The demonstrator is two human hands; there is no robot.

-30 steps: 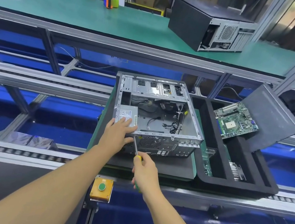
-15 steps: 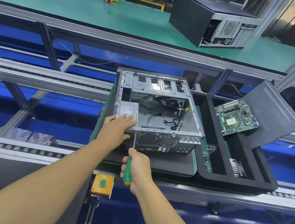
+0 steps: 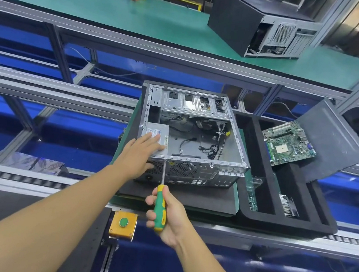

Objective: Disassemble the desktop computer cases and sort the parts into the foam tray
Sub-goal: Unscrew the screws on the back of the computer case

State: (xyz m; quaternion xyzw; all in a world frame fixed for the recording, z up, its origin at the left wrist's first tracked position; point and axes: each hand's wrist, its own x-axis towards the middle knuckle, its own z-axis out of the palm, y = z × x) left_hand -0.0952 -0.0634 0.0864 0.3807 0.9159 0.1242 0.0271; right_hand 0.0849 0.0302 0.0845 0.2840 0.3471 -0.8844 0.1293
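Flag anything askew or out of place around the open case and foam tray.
The grey side panel lies crooked across the far right corner of the foam tray, overhanging its edge, and the motherboard rests tilted against it rather than flat in a compartment. Nothing else stands out.

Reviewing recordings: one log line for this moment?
left hand rests on power supply | right hand grips screwdriver, tip at case rear | motherboard on foam tray
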